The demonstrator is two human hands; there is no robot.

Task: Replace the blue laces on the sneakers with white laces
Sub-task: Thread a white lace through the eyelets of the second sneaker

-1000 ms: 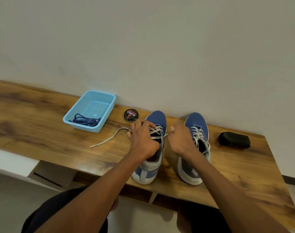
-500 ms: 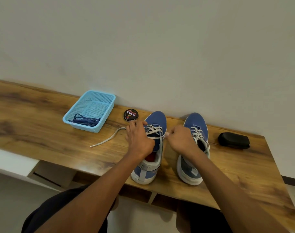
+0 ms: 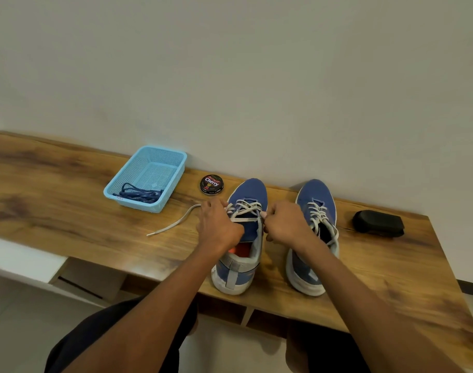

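A plain pale wall stood behind a long wooden bench [image 3: 68, 200], and on the bench the work was going on; the left hand [image 3: 219, 227] lay curled at the left side of the left sneaker [image 3: 243, 238], its fingers closed on the white lace [image 3: 246, 211] near the upper eyelets; the right hand [image 3: 286, 224] was curled at the other side of the same shoe and pinched the other end of this lace between thumb and finger. Both forearms reached forward from the body, almost parallel, wrists low over the shoe, knuckles turned up.

The lace looked soft, light and limp, so it would not push through a hole by itself; I judged it best to take it at the stiff tip, close to the eyelet, and to pull evenly from both sides. The sneaker seemed light also and could slide on the smooth wood when the lace is pulled.

From the left hand a loose tail of the lace ran out to the left over the wood; just beyond this hand stood a round polish tin [image 3: 211, 185]; further left was a blue basket [image 3: 173, 157] with the blue laces [image 3: 138, 195] inside. Touching the right wrist's outer side was the right sneaker [image 3: 314, 197], already with white laces; well to the right lay a black brush [image 3: 378, 224].
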